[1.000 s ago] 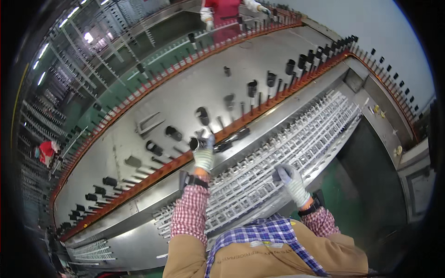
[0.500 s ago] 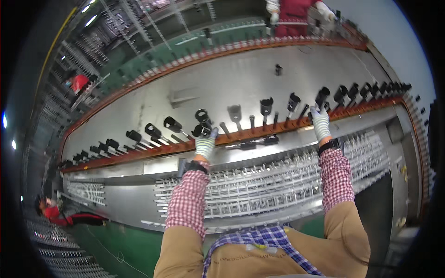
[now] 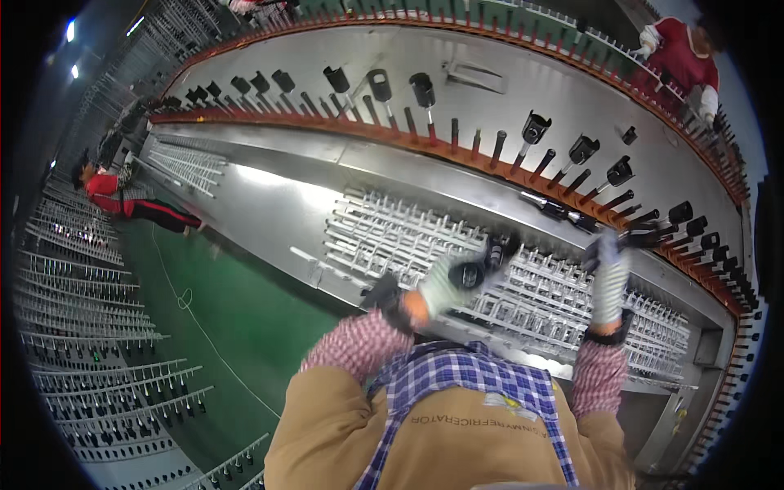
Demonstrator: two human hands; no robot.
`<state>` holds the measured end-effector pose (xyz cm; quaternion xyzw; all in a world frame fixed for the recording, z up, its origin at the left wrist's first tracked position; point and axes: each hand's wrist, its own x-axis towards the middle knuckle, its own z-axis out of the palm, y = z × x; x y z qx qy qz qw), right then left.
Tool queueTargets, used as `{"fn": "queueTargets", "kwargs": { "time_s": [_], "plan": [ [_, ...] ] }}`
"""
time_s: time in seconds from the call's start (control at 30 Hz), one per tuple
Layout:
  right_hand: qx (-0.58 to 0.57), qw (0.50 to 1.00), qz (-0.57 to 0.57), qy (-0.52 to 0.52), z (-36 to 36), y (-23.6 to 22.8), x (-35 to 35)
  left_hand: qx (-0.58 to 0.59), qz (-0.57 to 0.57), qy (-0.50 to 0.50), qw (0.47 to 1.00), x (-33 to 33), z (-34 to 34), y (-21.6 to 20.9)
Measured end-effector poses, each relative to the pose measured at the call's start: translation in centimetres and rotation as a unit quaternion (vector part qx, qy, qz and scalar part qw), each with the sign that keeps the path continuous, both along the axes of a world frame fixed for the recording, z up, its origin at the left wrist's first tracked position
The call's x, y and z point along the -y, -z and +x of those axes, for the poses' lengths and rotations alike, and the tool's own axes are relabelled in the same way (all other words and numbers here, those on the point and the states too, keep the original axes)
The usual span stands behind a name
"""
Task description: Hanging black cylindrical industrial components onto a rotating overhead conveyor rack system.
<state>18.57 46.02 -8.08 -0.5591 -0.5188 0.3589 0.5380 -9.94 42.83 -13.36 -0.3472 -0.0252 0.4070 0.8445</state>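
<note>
Your left hand (image 3: 442,287) has moved from the rail (image 3: 445,149) to above the racks (image 3: 367,233), fingers clasping black cups (image 3: 468,276); likely light, stiff; hold their sides. Your right hand (image 3: 608,265) is blurred; its grip cannot be told.

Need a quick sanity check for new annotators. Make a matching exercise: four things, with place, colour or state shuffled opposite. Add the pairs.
Column one
1. Left hand
2. Right hand
3. Checked apron
4. Thin pale cord

Column two
A. Blue and white
B. Lying on the green floor
C. Near the orange rail, blurred
D. Holding black parts over silver racks

Pairs: 1-D, 2-C, 3-A, 4-B
</note>
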Motion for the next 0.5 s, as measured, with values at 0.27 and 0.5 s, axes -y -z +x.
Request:
{"fn": "queueTargets", "kwargs": {
  "time_s": [0.27,0.5],
  "plan": [
    [-0.156,0.931,-0.281,-0.170,-13.3,5.8,13.2,-0.902,0.030,0.062,0.426,11.1,-15.7,4.7],
    [-0.132,0.921,-0.334,-0.153,-19.2,5.8,12.1,-0.981,0.181,0.022,-0.067,10.6,-18.8,10.5]
  ]
}}
